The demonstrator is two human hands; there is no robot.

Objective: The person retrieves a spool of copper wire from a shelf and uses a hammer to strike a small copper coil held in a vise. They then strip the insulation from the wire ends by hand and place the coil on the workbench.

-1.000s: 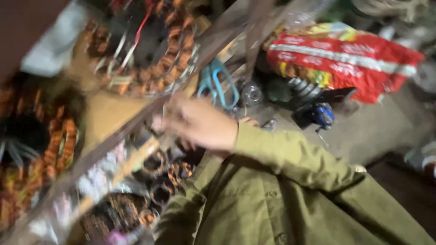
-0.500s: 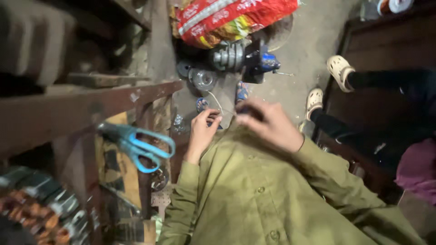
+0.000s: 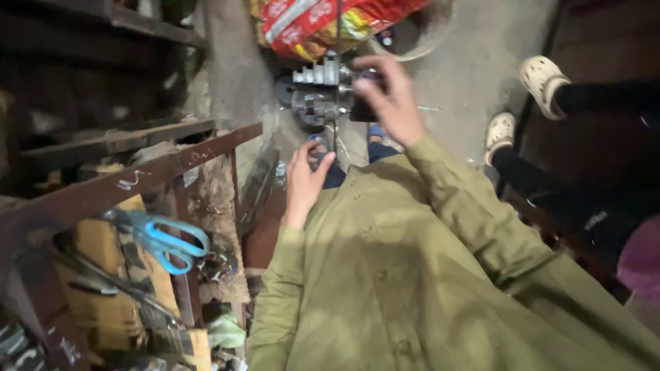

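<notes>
My right hand is stretched forward, its fingers closed on a dark handle at the right side of a grey metal winding machine that stands on the floor. A thin wire runs straight up from the machine. My left hand hovers lower, near my lap, fingers bent around the lower end of that thin wire; whether it pinches the wire is hard to tell. Both arms wear olive green sleeves.
Blue-handled scissors lie on a rusty metal shelf frame at my left. A red printed sack lies behind the machine. Another person's legs in pale clogs stand on the concrete floor at the right.
My view tipped down from the shelf to the floor. My right hand reached forward from my lap onto the machine's handle; my left hand stayed low near the wire.
</notes>
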